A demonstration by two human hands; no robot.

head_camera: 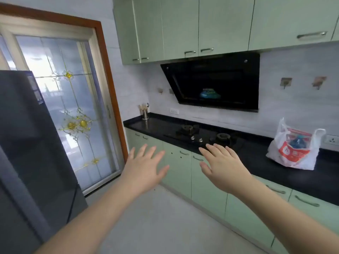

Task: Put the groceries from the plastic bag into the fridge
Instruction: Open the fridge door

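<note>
A white plastic bag (293,149) with red print stands on the black counter (275,167) at the right, its handles up and something blue showing inside. The dark fridge (31,143) fills the left side, its doors closed. My left hand (145,169) and my right hand (222,165) are stretched out in mid-air in front of the lower cabinets, fingers spread, palms down, holding nothing. Both hands are well left of the bag and right of the fridge.
A gas hob (201,134) is set into the counter under a black range hood (216,83). A metal utensil holder (145,112) stands at the counter's far left end. Green cabinets (207,182) run below; a glass door (73,110) is behind the fridge.
</note>
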